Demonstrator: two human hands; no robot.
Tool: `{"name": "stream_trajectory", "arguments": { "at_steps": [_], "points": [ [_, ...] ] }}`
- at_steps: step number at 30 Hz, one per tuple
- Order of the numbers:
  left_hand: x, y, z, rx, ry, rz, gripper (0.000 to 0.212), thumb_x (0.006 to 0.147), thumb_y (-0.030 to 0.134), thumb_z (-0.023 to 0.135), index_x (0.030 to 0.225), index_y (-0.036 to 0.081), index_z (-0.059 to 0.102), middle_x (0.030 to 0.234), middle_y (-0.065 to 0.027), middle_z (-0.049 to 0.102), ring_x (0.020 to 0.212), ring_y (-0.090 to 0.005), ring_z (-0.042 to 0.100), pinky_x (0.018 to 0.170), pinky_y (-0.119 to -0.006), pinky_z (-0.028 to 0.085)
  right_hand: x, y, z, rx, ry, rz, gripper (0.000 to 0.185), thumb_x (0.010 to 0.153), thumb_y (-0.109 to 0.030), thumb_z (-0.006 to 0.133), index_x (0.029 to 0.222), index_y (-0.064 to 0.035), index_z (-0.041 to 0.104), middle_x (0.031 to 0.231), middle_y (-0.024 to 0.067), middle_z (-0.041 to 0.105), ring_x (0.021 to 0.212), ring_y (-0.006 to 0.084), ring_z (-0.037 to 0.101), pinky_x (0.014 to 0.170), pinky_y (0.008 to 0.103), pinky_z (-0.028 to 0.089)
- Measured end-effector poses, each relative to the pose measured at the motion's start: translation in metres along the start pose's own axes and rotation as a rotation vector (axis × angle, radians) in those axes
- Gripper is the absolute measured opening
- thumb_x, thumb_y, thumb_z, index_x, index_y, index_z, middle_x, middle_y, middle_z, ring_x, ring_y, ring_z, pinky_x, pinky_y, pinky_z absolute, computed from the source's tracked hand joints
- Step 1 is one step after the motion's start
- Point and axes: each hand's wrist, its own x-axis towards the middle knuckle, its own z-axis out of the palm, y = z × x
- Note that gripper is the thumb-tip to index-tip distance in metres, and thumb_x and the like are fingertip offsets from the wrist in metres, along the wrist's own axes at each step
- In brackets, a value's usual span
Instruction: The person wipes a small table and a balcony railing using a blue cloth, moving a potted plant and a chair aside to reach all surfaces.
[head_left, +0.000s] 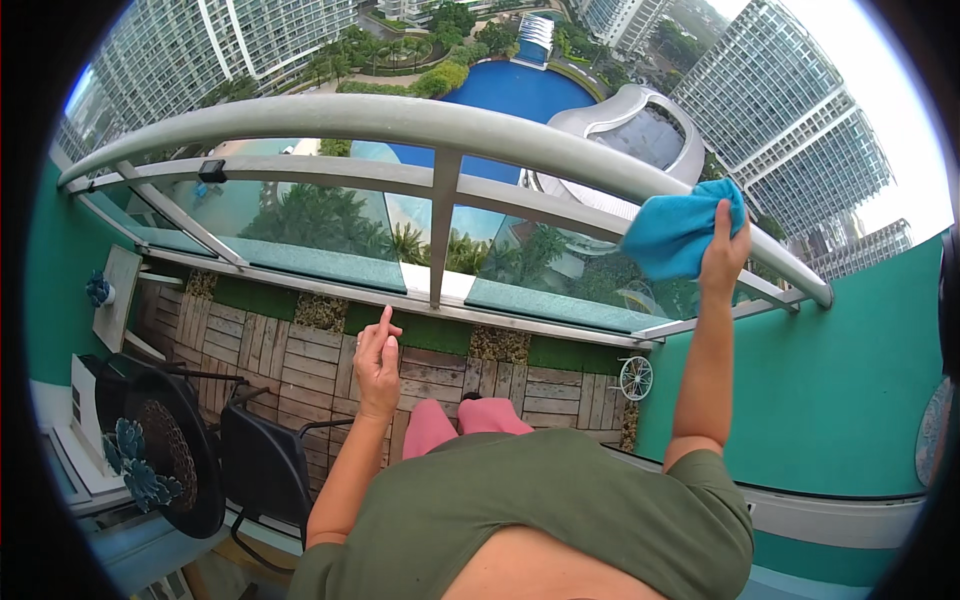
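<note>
My right hand (727, 251) grips a bunched blue cloth (675, 232) against the right part of the balcony's rounded metal top rail (420, 124). Part of the cloth hangs down on the near side of the rail. My left hand (379, 367) is held out in front of me, above the deck, with the index finger extended and nothing in it. It is apart from the railing; the centre post (442, 225) stands just beyond it. Glass panels (315, 232) fill the railing below the rail.
Wooden deck tiles (311, 367) with strips of artificial grass and pebbles cover the floor. A black chair (262, 454) and a round black table (206, 480) with a blue decorative plant (139, 465) stand at left. A white wheel ornament (636, 379) is by the green wall (817, 382).
</note>
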Motion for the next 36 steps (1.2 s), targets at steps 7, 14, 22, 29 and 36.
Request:
{"name": "stream_trajectory", "arguments": {
  "at_steps": [7, 14, 22, 29, 36],
  "points": [
    [-0.002, 0.005, 0.019, 0.003, 0.037, -0.121, 0.041, 0.088, 0.008, 0.043, 0.127, 0.002, 0.053, 0.087, -0.0068, 0.055, 0.081, -0.019, 0.047, 0.075, -0.03, 0.04, 0.058, 0.049, -0.01, -1.107, -0.359, -0.249, 0.073, 0.083, -0.054, 0.055, 0.125, 0.0052, 0.046, 0.125, 0.0246, 0.049, 0.119, 0.0378, 0.044, 0.104, 0.0425, 0.03],
    [0.014, -0.001, 0.032, 0.003, 0.033, -0.188, 0.041, 0.089, 0.006, 0.042, 0.129, 0.002, 0.051, 0.087, -0.0065, 0.053, 0.079, -0.0163, 0.046, 0.073, -0.026, 0.04, 0.067, 0.019, 0.076, -0.978, -0.954, -0.258, 0.091, 0.054, -0.03, 0.082, 0.129, 0.0037, 0.04, 0.129, 0.0219, 0.044, 0.119, 0.0375, 0.044, 0.102, 0.0402, 0.034],
    [0.04, -0.017, 0.007, 0.021, 0.072, -0.194, 0.039, 0.09, 0.007, 0.044, 0.128, 0.002, 0.052, 0.091, -0.0074, 0.055, 0.083, -0.0177, 0.051, 0.075, -0.027, 0.042, 0.018, 0.018, 0.25, -0.937, -0.866, -0.618, 0.071, 0.055, -0.018, 0.08, 0.114, 0.0036, 0.048, 0.103, 0.0199, 0.053, 0.089, 0.0359, 0.058, 0.079, 0.0411, 0.048],
    [0.063, -0.064, -0.093, -0.012, 0.225, -0.158, 0.036, 0.089, 0.008, 0.048, 0.123, 0.002, 0.056, 0.09, -0.0084, 0.056, 0.082, -0.0187, 0.052, 0.074, -0.027, 0.042, -0.043, -0.005, 0.464, -0.941, -0.861, -0.638, 0.058, 0.062, -0.022, 0.078, 0.107, 0.0017, 0.051, 0.098, 0.0202, 0.056, 0.086, 0.0373, 0.06, 0.073, 0.0419, 0.052],
    [0.069, -0.11, -0.257, 0.005, 0.414, -0.259, 0.038, 0.089, 0.008, 0.048, 0.125, 0.004, 0.054, 0.088, -0.0083, 0.056, 0.08, -0.0184, 0.054, 0.076, -0.027, 0.044, -0.093, -0.025, 0.695, -0.956, -0.852, -0.675, 0.06, 0.061, -0.03, 0.08, 0.104, 0.0017, 0.053, 0.1, 0.0222, 0.058, 0.09, 0.0387, 0.062, 0.076, 0.0441, 0.052]
  ]
}}
